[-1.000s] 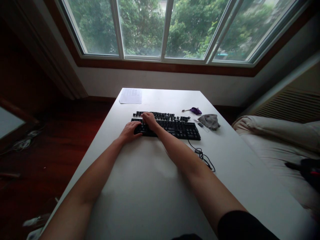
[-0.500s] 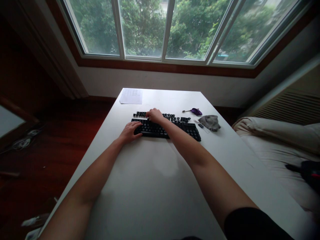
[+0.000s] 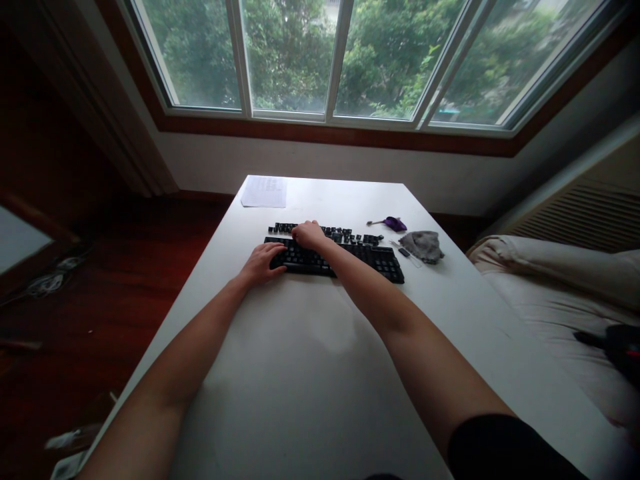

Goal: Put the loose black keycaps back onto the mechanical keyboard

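A: Black keyboard (image 3: 360, 260) sits mid-table (image 3: 300, 373), w/ a row of loose keycaps (image 3: 350, 235) just behind it. The left hand (image 3: 263, 261) lies flat on its left end, fingers spread, gripping nothing.
B: And the right hand (image 3: 309, 234)?
A: Over the back edge, fingertips curled down at the keycaps. Can't tell if it's pinching one, too small.
B: Tips?
A: IMO press the left hand down so the board won't slide. Take one cap at a time, thumb & forefinger, straight up. Mind the grey cloth (image 3: 423, 245) & purple tool (image 3: 395, 223) nearby.
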`<action>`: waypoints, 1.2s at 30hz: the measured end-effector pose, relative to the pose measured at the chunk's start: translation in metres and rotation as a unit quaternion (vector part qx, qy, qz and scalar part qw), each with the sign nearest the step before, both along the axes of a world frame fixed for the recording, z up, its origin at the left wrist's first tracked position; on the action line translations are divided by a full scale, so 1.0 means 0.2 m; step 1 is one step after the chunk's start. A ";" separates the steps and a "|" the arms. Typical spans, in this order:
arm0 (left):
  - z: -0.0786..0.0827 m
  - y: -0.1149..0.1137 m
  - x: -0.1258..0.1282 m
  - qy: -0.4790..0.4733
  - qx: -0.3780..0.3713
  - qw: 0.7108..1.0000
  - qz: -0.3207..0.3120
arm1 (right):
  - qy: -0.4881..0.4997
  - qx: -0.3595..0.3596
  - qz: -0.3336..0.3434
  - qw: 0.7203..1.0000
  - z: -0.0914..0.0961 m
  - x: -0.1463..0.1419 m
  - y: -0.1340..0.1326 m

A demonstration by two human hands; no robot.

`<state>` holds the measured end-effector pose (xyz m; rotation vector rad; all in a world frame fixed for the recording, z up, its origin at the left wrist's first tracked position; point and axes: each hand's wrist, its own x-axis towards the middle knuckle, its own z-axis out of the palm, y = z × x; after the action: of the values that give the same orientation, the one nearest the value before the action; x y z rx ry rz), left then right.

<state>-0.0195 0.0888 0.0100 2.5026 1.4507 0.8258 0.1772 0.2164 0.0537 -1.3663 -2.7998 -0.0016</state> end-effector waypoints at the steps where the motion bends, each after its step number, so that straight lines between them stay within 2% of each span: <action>1: 0.00 0.00 0.00 -0.002 0.001 1.000 -0.001 | 0.001 0.000 -0.003 1.000 0.00 0.00 0.00; 12: 0.00 0.00 0.00 -0.001 0.005 1.000 0.004 | 0.025 -0.018 0.000 1.000 0.02 0.03 0.01; 16: 0.00 0.00 0.00 0.004 0.005 1.000 0.004 | 0.074 -0.004 0.003 0.997 0.01 0.06 0.00; 23: 0.00 0.00 0.00 0.001 -0.002 1.000 0.002 | 0.230 -0.072 0.051 0.969 0.01 0.17 -0.08; 36: -0.01 0.00 0.01 -0.004 0.006 1.000 0.001 | 0.339 -0.104 0.076 0.932 0.02 0.26 -0.18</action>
<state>-0.0169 0.0883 0.0080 2.5036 1.4494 0.8468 0.2295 0.1801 0.0581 -0.9218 -2.3331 0.6534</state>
